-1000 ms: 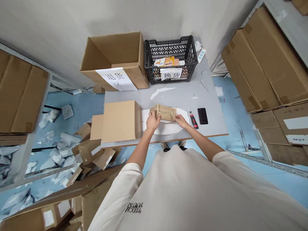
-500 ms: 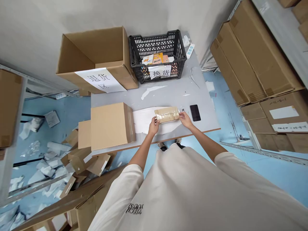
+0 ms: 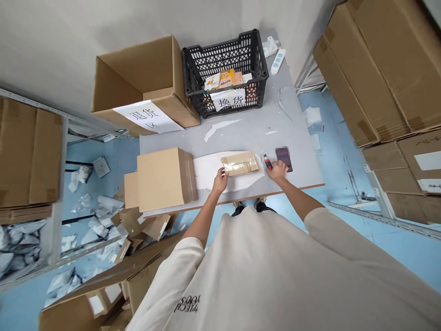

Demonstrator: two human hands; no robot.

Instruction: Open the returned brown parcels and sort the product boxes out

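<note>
A flat brown cardboard box (image 3: 240, 163) wrapped with shiny clear tape lies on white paper. My left hand (image 3: 219, 181) pinches its left end between thumb and fingers. Just right of the box, a red and black utility knife (image 3: 268, 162) rests on the table. My right hand (image 3: 277, 171) is beside the knife's lower end, its fingers apart and reaching towards a dark phone (image 3: 284, 158). Whether its thumb touches the knife is hard to make out.
A closed carton (image 3: 161, 179) stands at left on the grey table (image 3: 248, 133). Behind are a large open carton (image 3: 138, 73) with a paper sign and a black crate (image 3: 225, 73) holding small boxes. Stacked cartons (image 3: 375, 73) flank the right; scraps litter the floor at left.
My right hand has let go of the box's right end and moved right, uncovering the utility knife. My left hand stays on the box. The view has shifted slightly.
</note>
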